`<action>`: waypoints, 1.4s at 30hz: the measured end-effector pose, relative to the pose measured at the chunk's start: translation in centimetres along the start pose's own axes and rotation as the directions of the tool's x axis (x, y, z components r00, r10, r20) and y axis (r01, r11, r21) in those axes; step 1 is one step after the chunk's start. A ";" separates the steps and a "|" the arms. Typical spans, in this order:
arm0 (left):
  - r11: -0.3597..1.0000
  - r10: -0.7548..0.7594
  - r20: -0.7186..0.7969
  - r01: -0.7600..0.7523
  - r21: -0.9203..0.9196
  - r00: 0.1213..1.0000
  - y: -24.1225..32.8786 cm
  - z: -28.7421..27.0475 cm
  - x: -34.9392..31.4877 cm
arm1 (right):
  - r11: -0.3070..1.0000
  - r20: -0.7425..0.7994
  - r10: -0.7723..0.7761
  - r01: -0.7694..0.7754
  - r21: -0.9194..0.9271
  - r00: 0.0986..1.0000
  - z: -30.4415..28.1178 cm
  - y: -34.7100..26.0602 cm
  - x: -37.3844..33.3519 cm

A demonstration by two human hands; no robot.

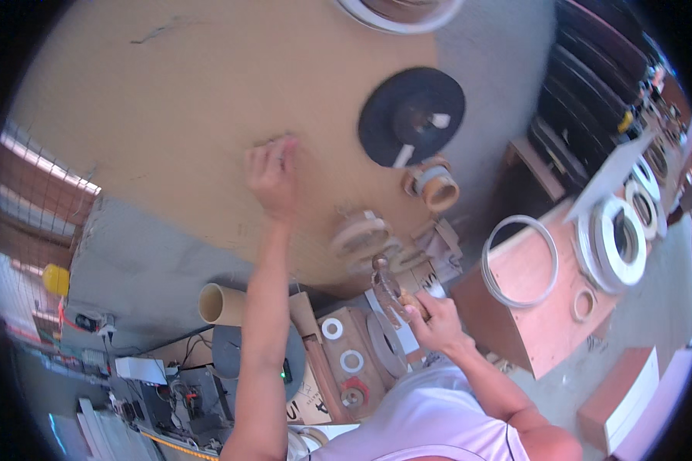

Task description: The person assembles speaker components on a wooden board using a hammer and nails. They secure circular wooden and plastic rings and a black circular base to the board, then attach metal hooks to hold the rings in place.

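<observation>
My left hand (273, 177) is raised in front of a large tan board (169, 123), its fingers closed together near the surface. Whatever the fingertips pinch is too small and blurred to make out. Lower and to the right, my right hand (440, 321) grips a claw hammer (384, 280) by its wooden handle, the metal head pointing up and away from me. The hammer is apart from the board. A black disc (384, 115) hangs on the board to the right of my left hand, with tape rolls (440, 190) below it.
More rolls (359, 233) hang lower on the board. At right, a wooden box (507, 326) bears a thin white ring (488, 269) and large white coils (621, 269). Below my left forearm are a cardboard tube (217, 303) and cables beside a white box (141, 370).
</observation>
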State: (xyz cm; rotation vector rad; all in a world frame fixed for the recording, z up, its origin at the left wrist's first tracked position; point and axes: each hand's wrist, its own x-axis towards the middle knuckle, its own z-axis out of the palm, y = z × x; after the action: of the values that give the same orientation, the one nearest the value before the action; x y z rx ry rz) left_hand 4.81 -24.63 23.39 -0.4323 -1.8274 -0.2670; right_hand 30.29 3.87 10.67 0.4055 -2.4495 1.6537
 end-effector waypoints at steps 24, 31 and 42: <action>0.996 0.007 -0.088 0.001 0.086 0.996 -0.2 0.5 -0.2 | 0.540 -0.711 0.324 -0.739 -0.404 0.625 -19.8 8.3 -26.6; 0.996 -0.026 -0.015 0.027 0.090 1.000 0.0 0.2 0.1 | 0.490 -0.762 0.370 -0.808 -0.327 0.532 -18.8 12.9 -25.9; 0.993 -0.095 -0.173 0.105 0.048 0.980 -2.2 3.0 -2.6 | 0.540 -0.780 0.165 -0.717 -0.441 0.604 -18.2 15.7 -24.1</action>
State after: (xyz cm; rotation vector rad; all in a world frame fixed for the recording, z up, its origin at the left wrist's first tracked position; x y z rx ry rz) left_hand 1.98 -25.82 20.09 -0.2693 -1.6869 -0.3109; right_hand 47.96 29.51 -3.06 -0.9250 -2.4075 0.5208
